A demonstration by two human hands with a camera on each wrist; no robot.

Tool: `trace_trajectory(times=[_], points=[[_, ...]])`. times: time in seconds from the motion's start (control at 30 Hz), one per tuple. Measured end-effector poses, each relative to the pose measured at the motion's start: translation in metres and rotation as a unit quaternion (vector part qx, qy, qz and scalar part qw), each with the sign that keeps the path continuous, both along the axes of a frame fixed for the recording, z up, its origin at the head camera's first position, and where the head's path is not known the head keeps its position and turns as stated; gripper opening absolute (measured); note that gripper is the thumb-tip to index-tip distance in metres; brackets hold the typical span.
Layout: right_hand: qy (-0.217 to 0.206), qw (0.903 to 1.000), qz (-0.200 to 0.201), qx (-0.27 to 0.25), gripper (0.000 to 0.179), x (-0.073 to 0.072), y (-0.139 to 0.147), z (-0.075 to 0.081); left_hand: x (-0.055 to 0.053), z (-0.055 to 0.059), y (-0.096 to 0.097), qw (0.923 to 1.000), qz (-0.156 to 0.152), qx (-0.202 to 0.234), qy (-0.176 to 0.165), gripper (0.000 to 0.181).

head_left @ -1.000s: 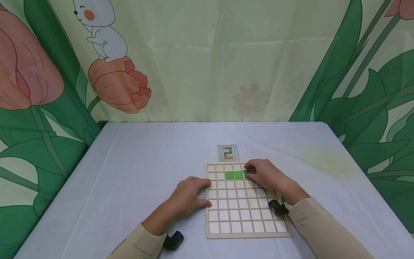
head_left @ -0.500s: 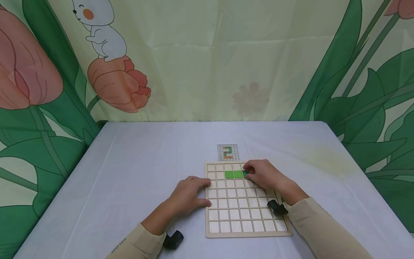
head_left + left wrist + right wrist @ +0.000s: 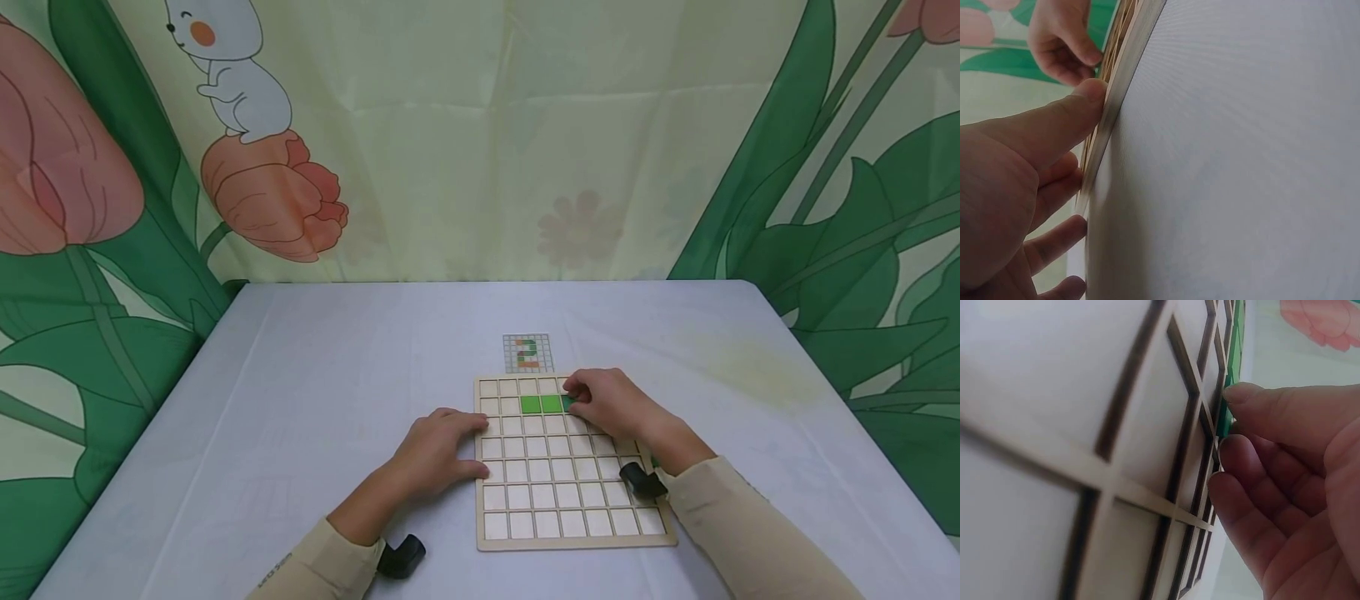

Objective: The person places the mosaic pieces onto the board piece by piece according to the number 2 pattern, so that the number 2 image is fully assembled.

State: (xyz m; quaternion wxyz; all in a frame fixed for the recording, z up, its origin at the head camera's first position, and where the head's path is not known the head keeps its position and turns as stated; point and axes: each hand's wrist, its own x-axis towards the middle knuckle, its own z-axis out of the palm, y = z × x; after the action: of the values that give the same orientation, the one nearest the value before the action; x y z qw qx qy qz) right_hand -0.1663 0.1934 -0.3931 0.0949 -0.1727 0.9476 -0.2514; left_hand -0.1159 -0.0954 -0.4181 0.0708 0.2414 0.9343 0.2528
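A wooden grid board (image 3: pixel 576 545) with white cells lies flat on the table. Two light green square tiles (image 3: pixel 541 404) sit side by side in its second row from the far edge. Just right of them, my right hand (image 3: pixel 613 406) holds a dark green tile (image 3: pixel 567 403) by thumb and fingertips, partly hidden. In the right wrist view the thumb lies against that dark green tile (image 3: pixel 1225 417), at the row's cell. My left hand (image 3: pixel 435 450) touches the board's left edge with thumb and fingers spread. The left wrist view shows its thumb pressing the wooden rim (image 3: pixel 1124 81).
A small card (image 3: pixel 527 353) with a coloured grid pattern lies beyond the board. Something green (image 3: pixel 655 461) shows beside the board's right edge, mostly hidden by the right wrist. Black wrist cameras (image 3: pixel 402 557) hang below both sleeves. A white cloth (image 3: pixel 300 400) covers the table.
The right hand has shifted slightly left with the dark green tile, which now lies closer against the light green pair. The left hand has stayed in place.
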Motion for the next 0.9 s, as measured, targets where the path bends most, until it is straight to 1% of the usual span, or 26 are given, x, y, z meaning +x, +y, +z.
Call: trace_trajectory(times=[0.27, 0.5, 0.7, 0.9], points=[[-0.008, 1.0, 0.002, -0.005, 0.027, 0.001, 0.0, 0.001, -0.001, 0.0, 0.0, 1.0, -0.002, 0.001, 0.003, 0.062], [-0.012, 0.9999, -0.003, -0.009, 0.034, 0.001, 0.006, 0.005, -0.001, 0.001, 0.0, 1.0, -0.001, 0.003, 0.0, 0.061], [-0.007, 0.9997, -0.008, -0.02, 0.042, 0.005, 0.02, 0.014, 0.0, 0.001, 0.0, 1.0, 0.002, 0.001, -0.003, 0.061], [-0.007, 0.9994, -0.032, -0.01, 0.047, 0.01, 0.036, 0.02, 0.0, 0.0, 0.0, 1.0, 0.002, -0.001, -0.003, 0.062]])
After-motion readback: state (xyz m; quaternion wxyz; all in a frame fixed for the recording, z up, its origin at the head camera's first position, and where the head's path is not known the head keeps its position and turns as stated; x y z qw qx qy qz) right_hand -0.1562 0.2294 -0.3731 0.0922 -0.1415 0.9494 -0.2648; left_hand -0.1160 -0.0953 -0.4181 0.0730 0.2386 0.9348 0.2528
